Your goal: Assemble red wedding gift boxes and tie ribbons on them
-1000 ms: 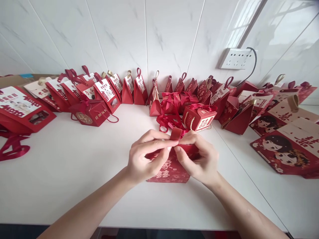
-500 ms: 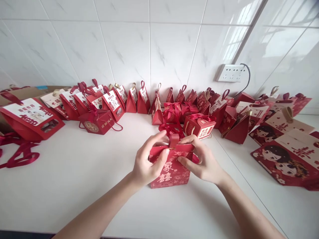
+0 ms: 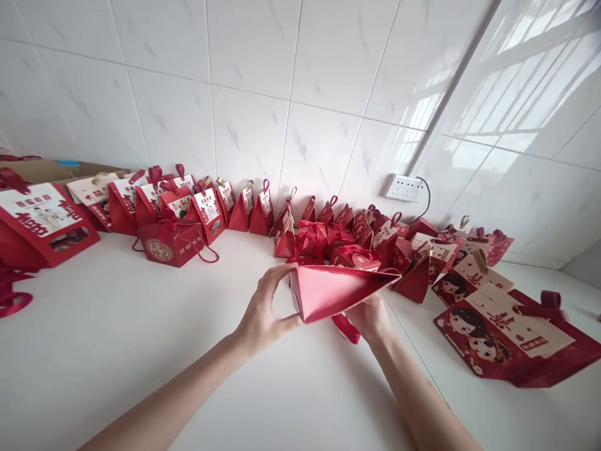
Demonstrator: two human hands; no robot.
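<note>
Both my hands hold a red paper gift box [image 3: 335, 289] above the white table. It is tipped, with a glossy, pinkish triangular face toward me; its printed front is out of sight. My left hand [image 3: 263, 310] grips the left edge, fingers on top and thumb at the lower corner. Beneath the right part of the box is my right hand [image 3: 370, 316], its fingers partly hidden behind the box. A loop of dark red ribbon [image 3: 347, 329] hangs below the box, near the right fingers.
Several red gift boxes [image 3: 263, 210] stand along the tiled wall. A hexagonal box [image 3: 171, 244] with cords sits to the left. Boxes printed with cartoon figures [image 3: 507, 332] lie at the right. A white power strip [image 3: 402, 186] is on the wall.
The gift box has been lifted and tipped over, so its printed front and top ribbon no longer face up. My right hand has moved underneath it. The view has shifted.
</note>
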